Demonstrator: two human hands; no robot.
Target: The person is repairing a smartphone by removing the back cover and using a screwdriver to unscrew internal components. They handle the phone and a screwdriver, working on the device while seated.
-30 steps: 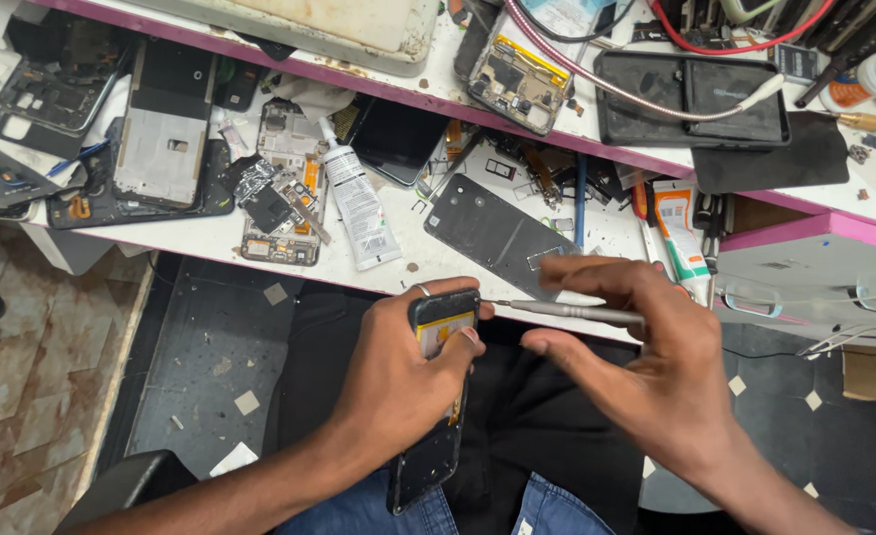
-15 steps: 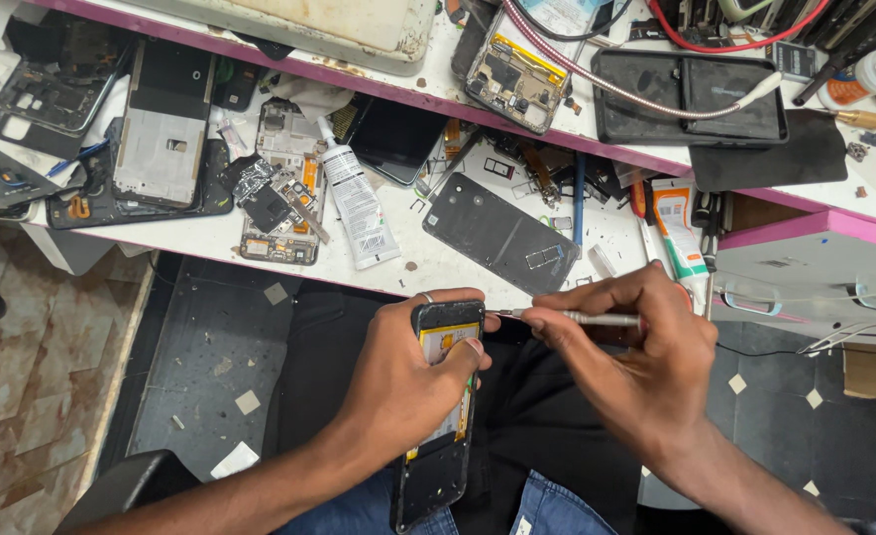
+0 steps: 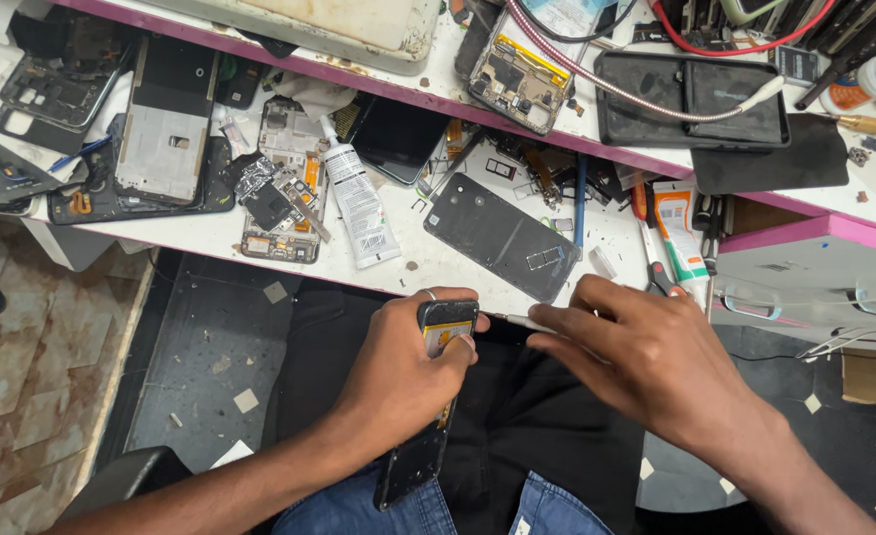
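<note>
My left hand (image 3: 403,372) grips an opened dark phone (image 3: 428,436) held upright over my lap, its top end showing yellow parts inside. My right hand (image 3: 646,367) holds a thin silver tool (image 3: 512,320) whose tip points at the phone's top edge, just below the front edge of the white workbench (image 3: 428,267). A ring shows on a finger of my left hand.
On the bench lie a dark phone back cover (image 3: 502,238), a white glue tube (image 3: 359,203), a stripped phone board (image 3: 279,203), phone frames (image 3: 165,119), a blue-handled tool (image 3: 579,203), and an orange-and-white tube (image 3: 678,233). A pink-edged shelf (image 3: 606,149) carries a black tray (image 3: 691,99) and cables.
My right hand has flattened and shifted slightly down and right, keeping the tool at the phone's top. The left hand keeps the phone in nearly the same spot.
</note>
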